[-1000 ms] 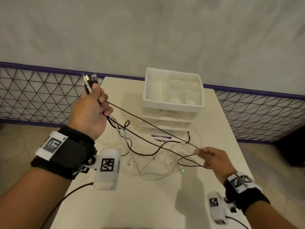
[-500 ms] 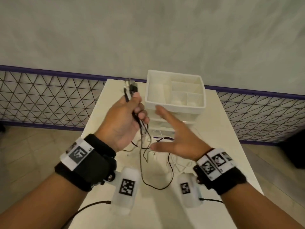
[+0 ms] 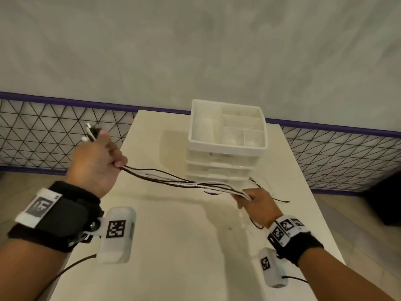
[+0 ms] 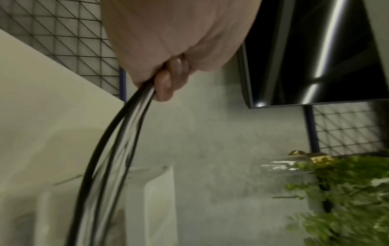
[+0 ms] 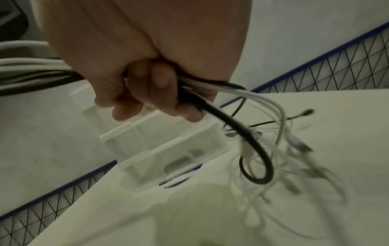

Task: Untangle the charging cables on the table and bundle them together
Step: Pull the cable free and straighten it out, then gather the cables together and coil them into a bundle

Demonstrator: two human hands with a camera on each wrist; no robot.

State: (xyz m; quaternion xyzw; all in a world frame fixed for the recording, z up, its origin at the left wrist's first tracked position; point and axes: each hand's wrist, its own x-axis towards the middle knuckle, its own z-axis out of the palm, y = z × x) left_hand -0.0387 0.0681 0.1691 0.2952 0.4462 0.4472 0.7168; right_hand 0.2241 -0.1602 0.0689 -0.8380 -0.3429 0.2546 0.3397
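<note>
Two hands raised over a pale table (image 3: pixel 178 246), with a bunch of black and white cables (image 3: pixel 186 182) stretched between them. Left hand (image 3: pixel 95 164) at about 9 o'clock in the head view, fist curled tight round one end of the cables, plug ends (image 3: pixel 90 132) poking out past the thumb. From the left wrist view, same left hand (image 4: pixel 168 50) with fingertips (image 4: pixel 166 83) folded over dark and pale cables (image 4: pixel 118 133) that curve down and away. Right hand (image 3: pixel 258 205) at about 4 o'clock, lower and nearer the table, fingers wrapped round the other part of the bunch. Seen from the right wrist, right hand (image 5: pixel 147 66) clenched on the cables (image 5: pixel 242 133), loose tails hanging past the little finger: one black loop, several white strands, blurred plugs at the ends. Whether those tails touch the table: cannot tell.

At 12 o'clock on the table, a white drawer unit (image 3: pixel 225 153) with an open divided tray on top, just behind the stretched cables. Black wristbands (image 3: pixel 58 216) on both forearms, each with white tags printed in square black-and-white code patterns; no readable words or brand names on them. White camera pods (image 3: pixel 118 233) hung under each wrist, also bearing code squares. Behind the table, a wire mesh fence (image 3: pixel 54 131) with a purple top rail against a grey wall. Left wrist view also catching green leaves (image 4: pixel 336 199) at 4 o'clock and a dark screen (image 4: pixel 315 58) at 2 o'clock.
</note>
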